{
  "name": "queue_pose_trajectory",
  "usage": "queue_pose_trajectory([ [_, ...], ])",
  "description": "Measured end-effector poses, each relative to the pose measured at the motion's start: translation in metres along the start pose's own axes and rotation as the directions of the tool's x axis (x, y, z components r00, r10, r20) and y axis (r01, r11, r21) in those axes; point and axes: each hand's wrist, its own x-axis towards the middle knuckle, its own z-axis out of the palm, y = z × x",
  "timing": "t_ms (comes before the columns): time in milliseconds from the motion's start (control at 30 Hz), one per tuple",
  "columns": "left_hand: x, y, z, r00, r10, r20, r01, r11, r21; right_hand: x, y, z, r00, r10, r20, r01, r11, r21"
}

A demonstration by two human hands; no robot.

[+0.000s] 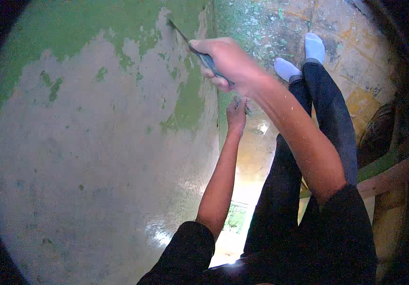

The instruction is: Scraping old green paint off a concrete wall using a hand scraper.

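Observation:
My right hand [225,60] grips the handle of a scraper [209,64] with a thin, dark metal blade. Its blade tip is against or very close to the wall [94,153], at a bare strip between patches of green paint [190,103]. Most of the wall in view shows a pale grey surface, with ragged green paint along the upper and left edges. Lower down, near the wall's base, is my left hand [238,113] with its fingers curled; whether anything lies in them is unclear.
Green and pale paint flakes [250,32] litter the stained floor [354,67] along the wall. My feet in light socks [314,46] stand on it. A curved green and pinkish piece [386,174], perhaps furniture, is at the right. Bright light falls through a gap [238,217] below.

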Motion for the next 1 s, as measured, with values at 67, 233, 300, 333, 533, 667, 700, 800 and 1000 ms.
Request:
queue_pose_trajectory([
  [67,0.002,-0.001,-0.002,1.000,0.004,0.000,-0.004,0.999,-0.050,0.018,0.003,-0.005,0.999,-0.004,0.050,0.004,1.000,0.000],
  [233,0.006,-0.002,0.001,1.000,-0.020,-0.011,0.021,0.998,0.056,0.030,0.008,-0.012,0.995,0.061,-0.082,-0.060,0.998,0.014],
  [300,0.011,-0.003,-0.008,1.000,0.019,-0.018,-0.018,0.998,0.055,0.007,0.012,-0.005,0.998,0.066,-0.008,-0.066,0.998,-0.005],
  [333,0.014,-0.004,-0.009,0.998,0.064,-0.012,-0.063,0.997,0.050,0.002,0.012,-0.006,0.996,0.065,0.054,-0.063,0.998,-0.029],
  [533,0.013,-0.004,0.002,0.995,-0.099,0.015,0.099,0.994,0.035,0.061,0.011,-0.040,0.990,0.115,-0.085,-0.115,0.993,0.006],
  [667,0.015,-0.019,-0.018,0.999,-0.013,-0.035,0.015,0.999,0.051,0.030,0.030,-0.009,0.990,0.124,-0.060,-0.127,0.991,-0.049],
  [700,0.011,-0.017,-0.009,1.000,0.013,0.003,-0.013,0.999,0.044,0.039,0.028,-0.022,0.986,0.131,-0.105,-0.136,0.990,-0.039],
  [800,0.015,-0.012,0.000,0.999,0.001,0.053,-0.005,0.998,0.062,0.070,0.014,-0.052,0.989,0.117,-0.090,-0.120,0.992,-0.033],
  [1000,0.023,-0.025,-0.028,1.000,-0.017,0.015,0.014,0.991,0.133,0.023,0.026,-0.019,0.995,0.098,0.002,-0.097,0.990,-0.099],
])
